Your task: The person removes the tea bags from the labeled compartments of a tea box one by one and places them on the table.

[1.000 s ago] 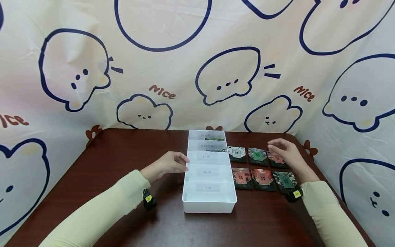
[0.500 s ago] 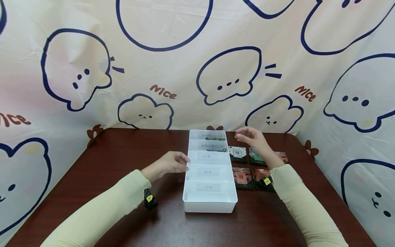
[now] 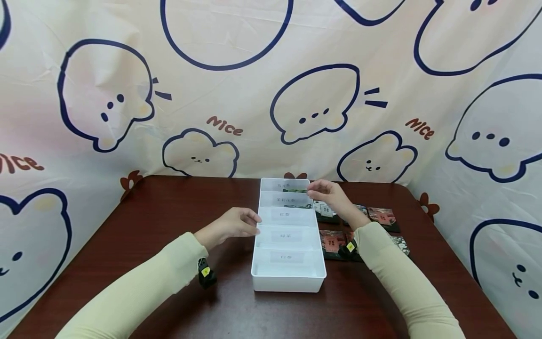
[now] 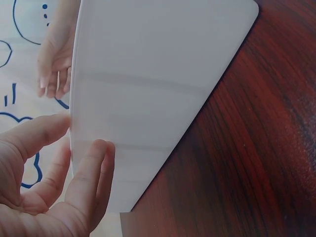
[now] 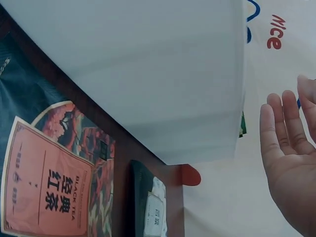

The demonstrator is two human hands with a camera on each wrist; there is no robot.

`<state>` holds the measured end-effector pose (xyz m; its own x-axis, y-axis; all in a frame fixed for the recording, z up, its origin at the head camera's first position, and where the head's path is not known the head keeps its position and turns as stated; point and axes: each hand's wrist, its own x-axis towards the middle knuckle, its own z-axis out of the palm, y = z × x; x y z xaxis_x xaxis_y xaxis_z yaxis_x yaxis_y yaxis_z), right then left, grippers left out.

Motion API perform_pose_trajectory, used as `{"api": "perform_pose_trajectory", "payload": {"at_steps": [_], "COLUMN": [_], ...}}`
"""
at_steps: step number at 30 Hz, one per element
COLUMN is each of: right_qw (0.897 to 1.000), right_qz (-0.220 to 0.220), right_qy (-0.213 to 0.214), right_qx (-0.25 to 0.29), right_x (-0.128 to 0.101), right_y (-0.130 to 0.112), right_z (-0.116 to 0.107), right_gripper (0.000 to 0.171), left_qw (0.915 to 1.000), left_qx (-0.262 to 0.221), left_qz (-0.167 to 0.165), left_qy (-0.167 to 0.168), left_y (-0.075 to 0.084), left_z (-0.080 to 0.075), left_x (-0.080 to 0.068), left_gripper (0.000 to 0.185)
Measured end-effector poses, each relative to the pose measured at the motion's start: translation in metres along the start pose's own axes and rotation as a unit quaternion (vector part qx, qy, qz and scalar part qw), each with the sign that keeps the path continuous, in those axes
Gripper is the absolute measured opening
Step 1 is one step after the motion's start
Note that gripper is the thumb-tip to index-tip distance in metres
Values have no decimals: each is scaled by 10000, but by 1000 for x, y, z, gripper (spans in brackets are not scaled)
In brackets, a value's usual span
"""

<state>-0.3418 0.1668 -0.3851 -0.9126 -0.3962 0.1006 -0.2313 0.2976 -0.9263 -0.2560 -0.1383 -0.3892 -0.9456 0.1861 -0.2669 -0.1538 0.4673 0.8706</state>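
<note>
A white divided box (image 3: 289,284) with labelled compartments stands lengthwise on the table. Green packets (image 3: 297,206) lie in its two farthest compartments. My left hand (image 3: 232,223) rests its fingertips against the box's left side; in the left wrist view the fingers (image 4: 94,168) touch the rim and outer wall. My right hand (image 3: 332,195) is at the far right rim, fingers extended; the right wrist view shows its palm (image 5: 296,173) bare. Beside the box lie two rows of tea packets, including a red black-tea packet (image 5: 47,182); my right arm hides some.
The dark brown wooden table (image 3: 169,292) runs back to a printed cloth backdrop (image 3: 254,94), which also encloses both sides. Another red packet (image 3: 382,217) lies at the right end of the far row.
My right hand has moved left from over the right-hand packets to the far right rim of the box, and dipped lower. My left hand has stayed at the box's left side.
</note>
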Motion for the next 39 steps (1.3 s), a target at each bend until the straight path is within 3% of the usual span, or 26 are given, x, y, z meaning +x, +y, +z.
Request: {"api": "perform_pose_trajectory", "payload": {"at_steps": [16, 28, 39], "right_qw": [9972, 9890, 9799], "right_qz": [294, -52, 242], "right_qy": [-329, -998, -986], "right_qx": [-604, -1091, -1716], "right_x": [8, 11, 13], "right_y": [2, 6, 2], "right_z": [8, 7, 8], "right_gripper": [28, 25, 17], "left_qw": [10000, 9999, 9999], "left_qx": [-48, -102, -117], "left_qz": [-56, -13, -45], "left_qy": [26, -20, 4], "left_y": [1, 0, 3], "left_z": [0, 0, 0], "left_x": [0, 0, -3], "left_gripper": [29, 29, 29]}}
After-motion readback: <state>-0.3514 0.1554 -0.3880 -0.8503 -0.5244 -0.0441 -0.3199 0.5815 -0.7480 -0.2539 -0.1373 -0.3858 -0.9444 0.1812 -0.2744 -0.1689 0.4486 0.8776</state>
